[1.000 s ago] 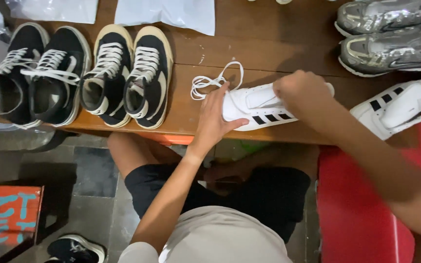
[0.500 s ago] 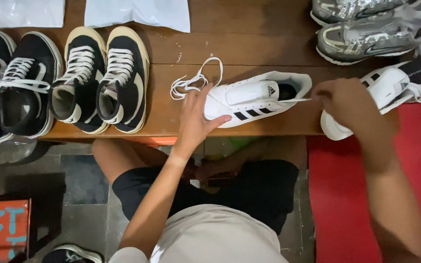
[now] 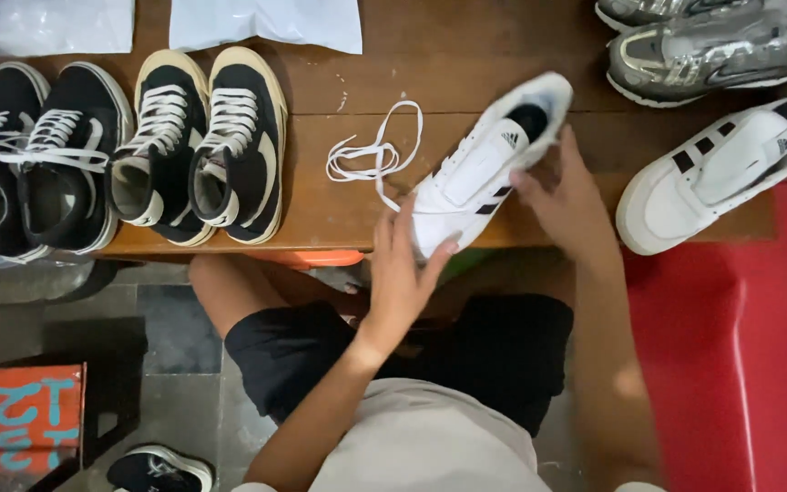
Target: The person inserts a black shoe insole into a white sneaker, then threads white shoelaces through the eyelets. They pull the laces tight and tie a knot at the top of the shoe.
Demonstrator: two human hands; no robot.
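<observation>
— Tilted now, that white sneaker with black stripes point(image 3: 489, 164); half a second ago it lay flat along the wooden table point(image 3: 448, 55).

— Who grips it?

— Both. Left hand point(image 3: 403, 269) curls round the toe at six o'clock; right hand point(image 3: 568, 196) clasps its side at three.

— And the lace?

— A loose white shoelace point(image 3: 371, 155) sits at nine o'clock. The matching sneaker point(image 3: 721, 173) lies well right.
</observation>
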